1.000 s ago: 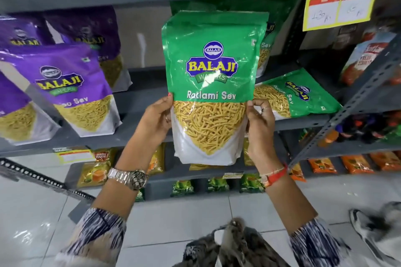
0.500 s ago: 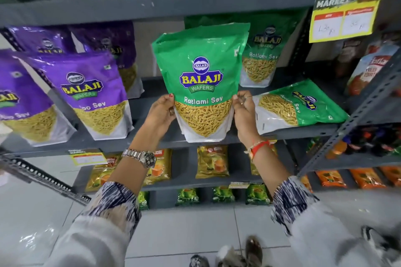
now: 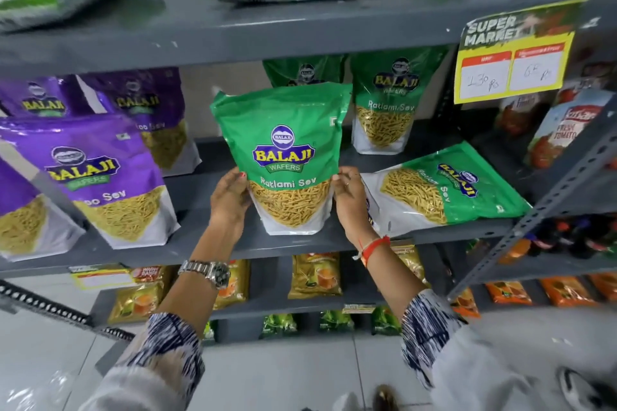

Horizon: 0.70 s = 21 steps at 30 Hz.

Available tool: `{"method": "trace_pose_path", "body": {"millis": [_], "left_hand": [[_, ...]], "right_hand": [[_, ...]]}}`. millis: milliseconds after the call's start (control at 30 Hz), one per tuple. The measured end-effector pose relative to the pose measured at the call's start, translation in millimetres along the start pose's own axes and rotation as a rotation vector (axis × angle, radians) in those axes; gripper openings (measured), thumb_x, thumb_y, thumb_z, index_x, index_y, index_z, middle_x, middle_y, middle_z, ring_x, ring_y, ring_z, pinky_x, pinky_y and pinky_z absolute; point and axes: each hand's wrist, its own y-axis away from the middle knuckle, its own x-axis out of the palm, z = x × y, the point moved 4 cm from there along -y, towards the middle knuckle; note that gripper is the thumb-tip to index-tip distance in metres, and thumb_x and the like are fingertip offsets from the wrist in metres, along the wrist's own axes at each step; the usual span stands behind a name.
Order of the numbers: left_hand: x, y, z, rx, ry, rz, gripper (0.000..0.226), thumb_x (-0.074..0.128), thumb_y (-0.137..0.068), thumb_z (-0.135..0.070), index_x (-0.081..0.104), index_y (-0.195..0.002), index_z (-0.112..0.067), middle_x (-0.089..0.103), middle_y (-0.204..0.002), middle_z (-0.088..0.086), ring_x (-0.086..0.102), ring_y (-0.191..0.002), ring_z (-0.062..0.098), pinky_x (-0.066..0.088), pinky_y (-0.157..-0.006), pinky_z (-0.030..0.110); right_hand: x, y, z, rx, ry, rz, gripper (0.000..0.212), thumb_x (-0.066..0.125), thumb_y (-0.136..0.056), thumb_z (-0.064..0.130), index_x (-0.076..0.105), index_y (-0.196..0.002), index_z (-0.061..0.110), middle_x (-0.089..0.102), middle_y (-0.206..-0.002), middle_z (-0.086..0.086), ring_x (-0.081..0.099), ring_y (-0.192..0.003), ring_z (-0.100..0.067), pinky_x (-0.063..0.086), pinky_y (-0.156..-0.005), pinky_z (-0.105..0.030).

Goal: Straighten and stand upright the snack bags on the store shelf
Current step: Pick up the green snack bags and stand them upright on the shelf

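Two hands, left hand (image 3: 230,200) and right hand (image 3: 350,198), grip the sides of an upright green bag (image 3: 283,157), fingers closed on it, its base on the grey shelf (image 3: 207,237).

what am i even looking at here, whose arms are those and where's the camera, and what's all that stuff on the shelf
There is no machine here. A person wears a wide-angle camera on their head, so you look down along their own arms at a grey store shelf.

The left hand and the right hand grip the sides of a green Ratlami Sev bag, holding it upright with its base at the shelf.

To its right another green bag lies flat on its back, not yet stood up. Behind it one green bag stands upright. To the left stand purple sev bags. A yellow price sign hangs at the upper right, and smaller packets fill the shelves below.
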Motion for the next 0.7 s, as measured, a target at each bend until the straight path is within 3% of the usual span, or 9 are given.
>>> {"method": "trace_pose_path", "body": {"millis": [100, 167, 267, 333, 400, 433, 533, 600, 700], "left_hand": [[-14.9, 20.1, 13.9, 0.196, 0.112, -0.413, 0.013, 0.065, -0.080, -0.019, 0.057, -0.090, -0.022, 0.061, -0.083, -0.003, 0.056, -0.072, 0.010, 0.045, -0.063, 0.022], [-3.0, 46.5, 24.1, 0.307, 0.109, -0.472, 0.012, 0.064, -0.078, -0.024, 0.053, -0.073, -0.024, 0.052, -0.065, -0.005, 0.045, -0.059, 0.011, 0.039, -0.057, 0.029], [50.5, 88.1, 45.3, 0.346, -0.030, -0.196, 0.013, 0.056, -0.076, -0.018, 0.051, -0.064, -0.019, 0.051, -0.058, -0.003, 0.046, -0.056, 0.010, 0.038, -0.054, 0.027], [98.9, 112.6, 54.5, 0.365, -0.199, 0.126, 0.011, 0.058, -0.079, -0.016, 0.053, -0.068, -0.017, 0.055, -0.065, 0.003, 0.051, -0.062, 0.014, 0.041, -0.057, 0.029], [143.5, 118.8, 57.0, 0.398, -0.388, 0.398, 0.010, 0.059, -0.083, -0.018, 0.057, -0.073, -0.020, 0.061, -0.071, -0.004, 0.056, -0.066, 0.009, 0.044, -0.061, 0.023], [165.2, 115.7, 55.2, 0.429, -0.468, 0.498, 0.010, 0.057, -0.084, -0.020, 0.058, -0.075, -0.025, 0.064, -0.077, -0.006, 0.060, -0.071, 0.008, 0.046, -0.064, 0.022], [218.9, 84.3, 52.6, 0.485, -0.640, 0.591, 0.015, 0.051, -0.083, -0.023, 0.061, -0.092, -0.030, 0.068, -0.101, 0.008, 0.067, -0.088, 0.021, 0.055, -0.074, 0.034], [248.2, 50.1, 59.7, 0.453, -0.834, 0.566, 0.032, 0.049, -0.080, -0.017, 0.061, -0.110, -0.018, 0.068, -0.109, 0.016, 0.067, -0.092, 0.030, 0.055, -0.077, 0.039], [276.1, 5.5, 79.7, 0.147, -0.978, 0.645, 0.031, 0.051, -0.088, -0.013, 0.058, -0.117, -0.008, 0.062, -0.115, 0.010, 0.062, -0.093, 0.025, 0.048, -0.067, 0.017]], "right_hand": [[-16.4, 7.9, 1.3, -0.066, -0.049, -0.104, 0.022, 0.051, -0.091, 0.012, 0.058, -0.105, 0.027, 0.062, -0.107, -0.014, 0.061, -0.097, -0.013, 0.048, -0.089, -0.031], [-39.7, 18.3, 2.7, -0.088, -0.102, -0.256, 0.023, 0.056, -0.086, 0.016, 0.061, -0.094, 0.036, 0.063, -0.108, -0.018, 0.062, -0.100, -0.022, 0.053, -0.084, -0.035], [-89.7, 32.4, -2.3, -0.023, -0.284, -0.600, 0.019, 0.056, -0.080, 0.007, 0.056, -0.083, 0.025, 0.064, -0.089, -0.008, 0.062, -0.081, -0.016, 0.052, -0.063, -0.029], [-120.3, 36.5, -9.1, 0.029, -0.347, -0.814, 0.017, 0.056, -0.080, 0.002, 0.054, -0.081, 0.019, 0.061, -0.080, -0.001, 0.061, -0.072, -0.009, 0.053, -0.069, -0.031], [-141.6, 38.7, -18.1, 0.168, -0.309, -0.948, 0.013, 0.058, -0.083, 0.003, 0.052, -0.091, 0.011, 0.058, -0.085, -0.001, 0.056, -0.074, -0.013, 0.052, -0.071, -0.023], [-149.8, 38.5, -27.2, 0.269, -0.296, -0.984, 0.017, 0.059, -0.084, 0.005, 0.050, -0.099, 0.007, 0.056, -0.088, -0.003, 0.054, -0.076, -0.018, 0.047, -0.059, -0.018], [-162.2, 32.5, -51.9, 0.482, -0.452, -0.886, 0.026, 0.060, -0.086, 0.009, 0.050, -0.108, -0.001, 0.059, -0.069, -0.001, 0.056, -0.052, -0.017, 0.041, -0.032, -0.020], [-167.0, 27.1, -59.0, 0.575, -0.469, -0.783, 0.015, 0.055, -0.089, 0.011, 0.057, -0.088, -0.004, 0.055, -0.056, -0.006, 0.052, -0.037, -0.014, 0.041, -0.033, -0.019], [-177.0, 23.7, -60.9, 0.588, -0.426, -0.710, 0.024, 0.052, -0.091, 0.011, 0.050, -0.068, 0.005, 0.049, -0.061, -0.011, 0.051, -0.050, -0.019, 0.051, -0.042, -0.021]]}}
